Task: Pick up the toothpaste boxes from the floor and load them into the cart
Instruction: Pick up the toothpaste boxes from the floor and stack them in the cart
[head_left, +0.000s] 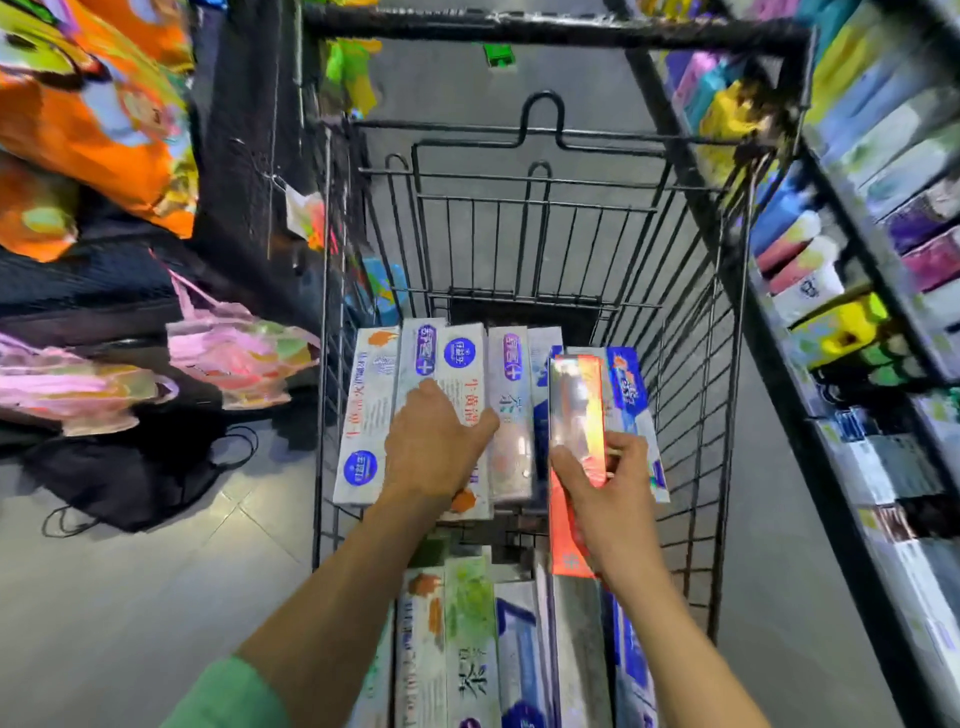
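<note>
Head cam: right hand (610, 491) clamped on orange toothpaste box (574, 415), thumb on front, fingers (631, 452) behind, above wire cart (691, 364). Left hand (434, 447) flat, holding nothing, pressing on boxed row (457, 374) inside cart.

Inside the black wire cart (691, 364), toothpaste boxes (457, 374) lie side by side in a row across the far part, with a second row (467, 639) at the near edge. The left hand (434, 447) presses flat on the far row's middle boxes. The right hand (605, 488) grips a red-orange toothpaste box (574, 415) (glossy, tilted lengthwise) near the cart's right wall. Stocked shelves (872, 260) flank the right side.
</note>
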